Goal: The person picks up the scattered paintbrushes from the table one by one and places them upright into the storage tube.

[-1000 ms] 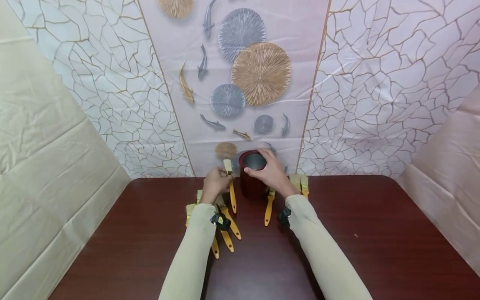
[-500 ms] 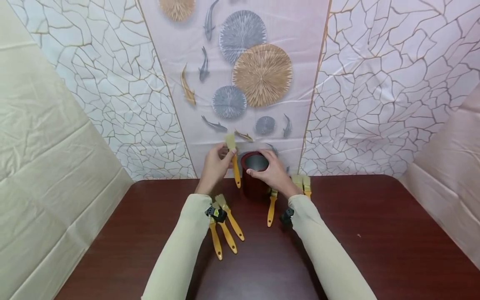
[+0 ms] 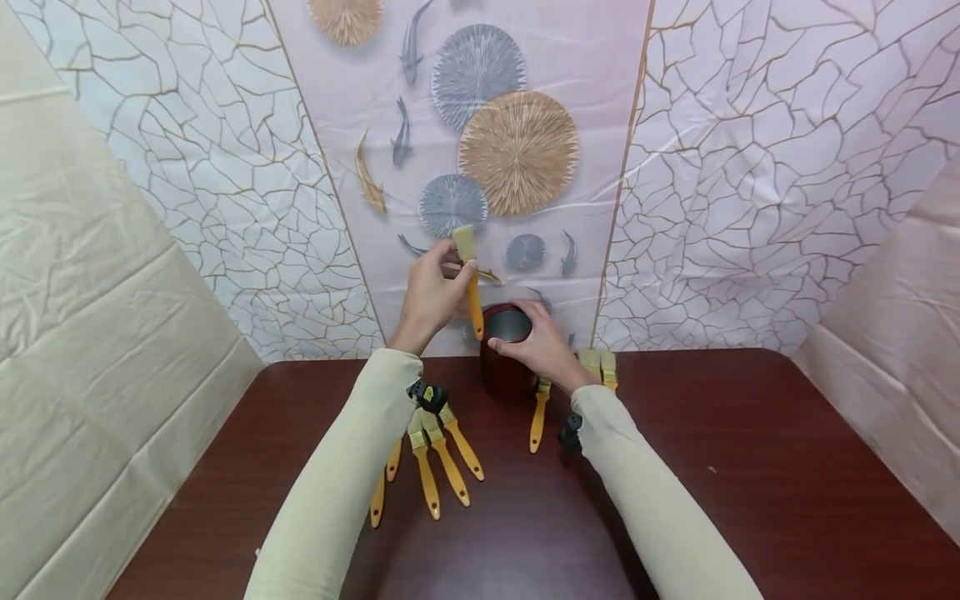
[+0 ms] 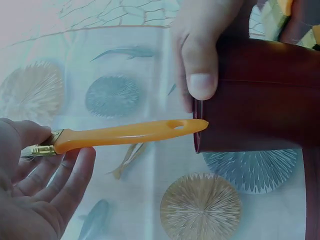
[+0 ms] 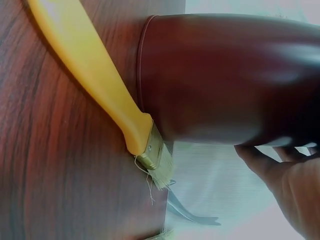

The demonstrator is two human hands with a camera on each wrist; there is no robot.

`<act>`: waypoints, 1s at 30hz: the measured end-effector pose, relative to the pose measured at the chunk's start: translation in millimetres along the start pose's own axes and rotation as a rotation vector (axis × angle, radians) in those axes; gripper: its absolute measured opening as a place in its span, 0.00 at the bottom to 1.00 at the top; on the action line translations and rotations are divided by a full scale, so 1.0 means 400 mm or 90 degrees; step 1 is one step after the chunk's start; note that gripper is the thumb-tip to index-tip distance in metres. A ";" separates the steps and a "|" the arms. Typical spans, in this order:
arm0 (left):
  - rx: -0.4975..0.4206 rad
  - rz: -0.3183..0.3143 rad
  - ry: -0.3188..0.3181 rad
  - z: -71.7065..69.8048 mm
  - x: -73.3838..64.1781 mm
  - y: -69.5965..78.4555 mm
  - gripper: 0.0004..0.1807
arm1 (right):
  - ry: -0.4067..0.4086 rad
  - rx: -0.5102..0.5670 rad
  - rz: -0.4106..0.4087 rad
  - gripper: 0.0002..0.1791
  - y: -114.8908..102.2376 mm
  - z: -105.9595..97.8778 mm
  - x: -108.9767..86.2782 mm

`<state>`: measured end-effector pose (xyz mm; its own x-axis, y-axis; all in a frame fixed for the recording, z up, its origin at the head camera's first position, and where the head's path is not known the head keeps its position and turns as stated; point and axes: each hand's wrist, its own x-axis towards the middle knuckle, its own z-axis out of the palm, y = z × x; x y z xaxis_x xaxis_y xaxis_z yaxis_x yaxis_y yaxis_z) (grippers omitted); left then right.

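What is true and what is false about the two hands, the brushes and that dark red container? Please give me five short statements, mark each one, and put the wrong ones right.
1. The left hand holds a brush with its bristles pointing up. True.
2. The handle of that brush is blue. False: it is yellow-orange.
3. The right hand grips the dark red container near its rim. True.
4. The dark red container lies on its side. False: it stands upright on the table, its opening facing up.
5. Another brush lies on the table beside the dark red container. True.
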<state>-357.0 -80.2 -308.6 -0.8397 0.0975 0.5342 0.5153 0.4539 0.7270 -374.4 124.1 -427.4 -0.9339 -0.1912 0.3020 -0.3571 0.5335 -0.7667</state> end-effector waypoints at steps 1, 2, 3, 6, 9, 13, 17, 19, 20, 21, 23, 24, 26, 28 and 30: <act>0.001 0.001 -0.008 0.001 0.005 0.003 0.15 | 0.000 0.006 0.000 0.53 -0.001 0.000 -0.001; -0.002 0.003 -0.012 0.003 0.010 0.006 0.15 | 0.001 0.009 0.002 0.52 -0.003 0.001 -0.001; -0.007 0.004 -0.014 0.005 0.014 0.008 0.15 | 0.000 0.011 0.005 0.52 -0.003 0.001 -0.002; -0.034 0.005 0.000 0.006 0.023 0.015 0.15 | -0.007 0.015 0.009 0.53 -0.006 0.002 -0.004; -0.053 0.009 0.010 0.008 0.032 0.020 0.16 | -0.002 0.017 0.008 0.53 -0.008 -0.001 -0.002; -0.037 -0.006 -0.017 0.020 0.040 0.010 0.17 | 0.006 0.018 0.001 0.52 -0.010 -0.005 -0.001; -0.009 -0.041 -0.062 0.036 0.034 -0.021 0.18 | -0.007 0.014 0.003 0.52 -0.014 -0.004 -0.003; -0.009 -0.048 -0.085 0.046 0.030 -0.040 0.16 | -0.006 0.017 0.004 0.52 -0.014 -0.003 -0.003; -0.009 -0.048 -0.095 0.050 0.028 -0.049 0.14 | -0.003 0.020 0.004 0.52 -0.014 -0.002 -0.003; -0.004 -0.048 -0.104 0.055 0.025 -0.059 0.12 | 0.000 0.021 0.004 0.52 -0.013 -0.002 -0.004; 0.017 -0.045 -0.117 0.062 0.019 -0.079 0.10 | 0.003 0.016 0.002 0.51 -0.012 0.000 -0.004; 0.036 -0.045 -0.121 0.066 0.016 -0.088 0.11 | 0.002 0.012 0.000 0.51 -0.012 0.001 -0.004; 0.076 -0.045 -0.134 0.070 0.011 -0.105 0.17 | -0.001 0.008 -0.002 0.51 -0.010 0.003 -0.005; 0.108 -0.044 -0.165 0.077 0.010 -0.117 0.22 | 0.000 0.007 -0.003 0.51 -0.008 0.003 -0.005; 0.126 -0.045 -0.205 0.085 0.012 -0.123 0.23 | 0.006 0.015 -0.003 0.51 -0.006 0.002 -0.005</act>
<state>-392.2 -72.2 -356.6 -0.8991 0.3191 0.2996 0.4374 0.6290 0.6427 -371.6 122.5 -426.4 -0.9323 -0.1852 0.3108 -0.3614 0.5134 -0.7783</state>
